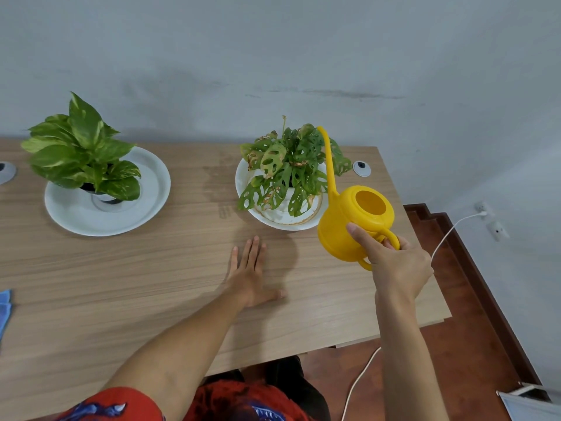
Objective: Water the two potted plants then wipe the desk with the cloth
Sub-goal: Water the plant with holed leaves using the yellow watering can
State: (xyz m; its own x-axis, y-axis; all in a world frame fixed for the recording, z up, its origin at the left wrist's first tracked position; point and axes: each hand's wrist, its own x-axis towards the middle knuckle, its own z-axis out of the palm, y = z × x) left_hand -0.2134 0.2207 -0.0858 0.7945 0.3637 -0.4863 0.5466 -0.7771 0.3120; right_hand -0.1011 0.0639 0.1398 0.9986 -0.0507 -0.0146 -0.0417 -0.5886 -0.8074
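Note:
My right hand (391,259) grips the handle of a yellow watering can (349,229), held above the desk's right side. Its long thin spout rises up over the right plant's leaves. That plant (288,168), with holed leaves, stands in a white pot on a gold-rimmed white plate (282,221). A second plant (82,153) with broad green leaves sits on a larger white plate (145,205) at the left. My left hand (252,271) rests flat, fingers straight, on the wooden desk (151,284) in front of the right plant. A blue cloth (4,311) shows at the left edge.
Round cable grommets sit in the desk at the far left (6,171) and back right (361,168). A grey wall backs the desk. A white cable (446,238) runs from a wall socket down over the red-brown floor at the right.

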